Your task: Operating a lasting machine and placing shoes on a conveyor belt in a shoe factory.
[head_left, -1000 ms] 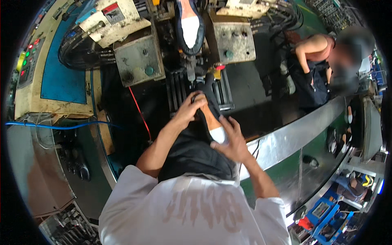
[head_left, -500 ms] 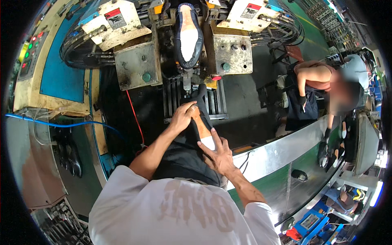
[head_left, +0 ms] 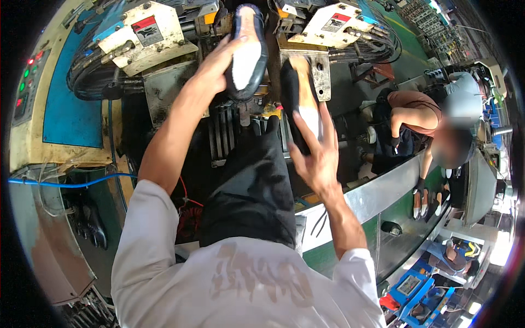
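Note:
A black shoe [head_left: 247,65] without an outsole sits bottom up in the middle of the machine, showing a white forefoot and a tan insole strip. My left hand [head_left: 212,66] grips its left side, one finger reaching over the bottom; the other fingers are partly hidden. Slightly to the right, a second black shoe [head_left: 307,93], likewise bottom up with a white and tan underside, is in my right hand [head_left: 317,158]. The right fingers lie along its white forefoot, with the thumb at its left edge. Its far end overlaps the machine's right-hand box.
Machine heads [head_left: 147,35] with hoses flank the first shoe. A control panel [head_left: 27,82] stands at left, beside a blue hose [head_left: 71,185]. On my right runs a green conveyor [head_left: 361,240] with a metal edge and several shoes. A co-worker [head_left: 413,112] bends over its far end.
My left hand has left the held shoe and moved up to the shoe on the machine. My right hand has carried the held shoe forward and right, from above my lap to beside the machine.

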The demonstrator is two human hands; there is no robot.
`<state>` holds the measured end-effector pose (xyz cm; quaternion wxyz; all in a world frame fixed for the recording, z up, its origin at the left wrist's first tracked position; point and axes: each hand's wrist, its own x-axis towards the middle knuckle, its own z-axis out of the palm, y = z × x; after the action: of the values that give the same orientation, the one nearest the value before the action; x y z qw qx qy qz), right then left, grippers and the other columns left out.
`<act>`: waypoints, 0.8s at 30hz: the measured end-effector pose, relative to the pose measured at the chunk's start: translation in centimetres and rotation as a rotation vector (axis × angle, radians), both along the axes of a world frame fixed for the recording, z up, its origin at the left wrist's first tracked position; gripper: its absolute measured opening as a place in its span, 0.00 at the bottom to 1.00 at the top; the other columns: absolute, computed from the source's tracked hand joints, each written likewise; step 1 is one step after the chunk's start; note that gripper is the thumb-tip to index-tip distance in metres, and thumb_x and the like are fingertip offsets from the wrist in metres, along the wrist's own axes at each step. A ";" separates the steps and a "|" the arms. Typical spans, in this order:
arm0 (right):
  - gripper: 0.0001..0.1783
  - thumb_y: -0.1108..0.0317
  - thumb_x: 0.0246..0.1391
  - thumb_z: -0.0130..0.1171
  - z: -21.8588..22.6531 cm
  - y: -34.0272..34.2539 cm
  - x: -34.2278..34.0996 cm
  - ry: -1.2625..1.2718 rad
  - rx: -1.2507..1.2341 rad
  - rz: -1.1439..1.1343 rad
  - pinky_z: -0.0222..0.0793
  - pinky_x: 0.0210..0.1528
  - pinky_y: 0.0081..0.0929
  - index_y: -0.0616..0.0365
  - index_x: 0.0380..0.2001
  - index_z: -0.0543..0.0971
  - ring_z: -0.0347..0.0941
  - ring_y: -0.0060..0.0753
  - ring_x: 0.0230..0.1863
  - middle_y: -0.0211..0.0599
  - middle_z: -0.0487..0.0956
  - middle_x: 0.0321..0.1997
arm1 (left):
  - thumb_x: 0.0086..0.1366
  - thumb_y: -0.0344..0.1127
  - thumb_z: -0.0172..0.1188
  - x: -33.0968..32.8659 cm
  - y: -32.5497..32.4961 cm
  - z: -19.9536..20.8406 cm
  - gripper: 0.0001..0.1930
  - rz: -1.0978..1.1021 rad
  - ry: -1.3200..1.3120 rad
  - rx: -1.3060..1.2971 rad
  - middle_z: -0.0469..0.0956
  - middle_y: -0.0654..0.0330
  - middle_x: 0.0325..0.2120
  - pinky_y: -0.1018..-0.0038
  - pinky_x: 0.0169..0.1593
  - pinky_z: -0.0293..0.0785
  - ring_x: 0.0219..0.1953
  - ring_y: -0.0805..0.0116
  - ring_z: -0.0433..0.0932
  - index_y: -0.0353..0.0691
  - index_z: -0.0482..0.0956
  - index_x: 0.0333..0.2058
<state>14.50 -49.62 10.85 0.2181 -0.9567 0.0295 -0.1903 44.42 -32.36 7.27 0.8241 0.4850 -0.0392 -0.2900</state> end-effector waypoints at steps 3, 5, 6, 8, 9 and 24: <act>0.39 0.65 0.56 0.76 1.9 1.1 6.7 -0.056 -0.080 0.029 0.71 0.75 0.55 0.34 0.72 0.81 0.69 0.72 0.75 0.66 0.61 0.83 | 0.80 0.45 0.63 -5.1 4.8 2.1 0.36 -0.032 -0.145 -0.121 0.81 0.51 0.64 0.61 0.64 0.84 0.59 0.59 0.85 0.40 0.62 0.80; 0.38 0.61 0.58 0.75 1.4 1.5 10.9 -0.123 -0.138 0.035 0.72 0.73 0.56 0.30 0.73 0.80 0.71 0.71 0.73 0.65 0.61 0.83 | 0.79 0.53 0.62 -10.0 8.6 2.1 0.41 0.069 -0.190 -0.036 0.80 0.45 0.65 0.54 0.61 0.87 0.59 0.53 0.86 0.35 0.60 0.79; 0.39 0.60 0.58 0.75 1.3 2.4 13.0 -0.142 -0.145 0.051 0.73 0.72 0.57 0.29 0.73 0.79 0.72 0.73 0.71 0.64 0.61 0.83 | 0.74 0.68 0.63 -11.6 12.2 -0.9 0.50 -0.036 -0.192 -0.167 0.80 0.39 0.63 0.48 0.55 0.89 0.55 0.47 0.88 0.35 0.61 0.78; 0.39 0.59 0.58 0.75 0.2 3.9 15.9 -0.127 -0.136 0.027 0.75 0.69 0.58 0.26 0.74 0.78 0.72 0.74 0.69 0.63 0.61 0.83 | 0.65 0.86 0.55 -17.0 16.1 -1.8 0.60 0.012 0.020 -0.310 0.83 0.35 0.56 0.48 0.47 0.89 0.48 0.43 0.90 0.35 0.64 0.76; 0.40 0.58 0.58 0.75 -0.5 4.6 16.9 -0.075 -0.132 -0.015 0.77 0.66 0.59 0.23 0.75 0.77 0.73 0.76 0.65 0.63 0.59 0.84 | 0.67 0.87 0.50 -19.2 16.7 -0.2 0.59 -0.011 0.044 -0.332 0.84 0.35 0.54 0.50 0.43 0.88 0.42 0.43 0.89 0.35 0.66 0.74; 0.39 0.64 0.60 0.71 -6.2 6.5 19.0 -0.379 -0.317 0.093 0.56 0.82 0.61 0.54 0.74 0.75 0.62 0.66 0.81 0.60 0.69 0.79 | 0.85 0.56 0.48 -30.9 24.7 -5.8 0.32 0.582 0.417 -0.007 0.83 0.45 0.56 0.51 0.52 0.91 0.50 0.47 0.88 0.40 0.65 0.75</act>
<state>33.50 -43.17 4.68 0.0754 -0.9265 -0.0863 -0.3584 13.57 -7.64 1.48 0.8642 0.4033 0.2684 -0.1358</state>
